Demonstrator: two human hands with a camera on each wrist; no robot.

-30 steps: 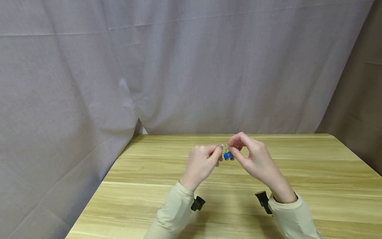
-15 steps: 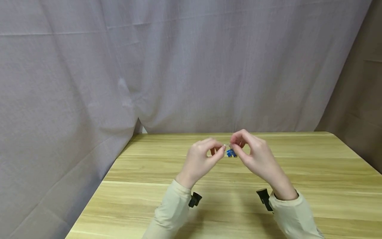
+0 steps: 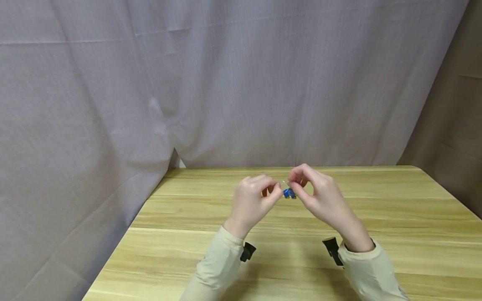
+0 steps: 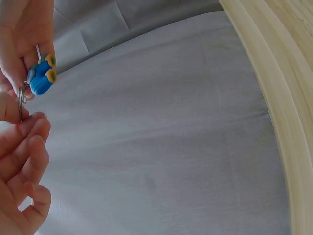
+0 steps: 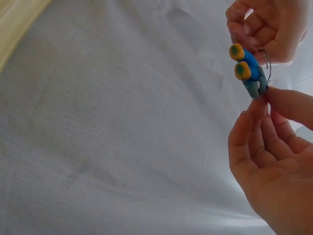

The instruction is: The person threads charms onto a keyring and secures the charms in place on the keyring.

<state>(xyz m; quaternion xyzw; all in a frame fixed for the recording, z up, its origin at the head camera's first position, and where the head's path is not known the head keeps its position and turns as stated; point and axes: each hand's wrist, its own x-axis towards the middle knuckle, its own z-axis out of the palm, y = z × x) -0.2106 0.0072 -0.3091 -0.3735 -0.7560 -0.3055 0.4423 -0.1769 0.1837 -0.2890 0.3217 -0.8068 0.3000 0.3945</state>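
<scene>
A small blue figurine with orange-and-green feet hangs from a split key ring, held above the table between both hands. My left hand pinches the ring's left side between thumb and index finger. In the left wrist view the metal ring stands on edge at those fingertips, the other fingers loosely curled. My right hand pinches at the opposite side with thumb and forefinger, where ring and figurine join. The right wrist view has the figurine just above the right fingertips, its feet turned sideways.
A wood-grain table stretches below both hands. Grey cloth hangs behind it and along the left side. Black wrist mounts stick out from both light sleeves over the table.
The left hand's index finger has arched away from the thumb's base, leaving a fingertip pinch on the ring. Hands and figurine shifted slightly right, then a little back left.
</scene>
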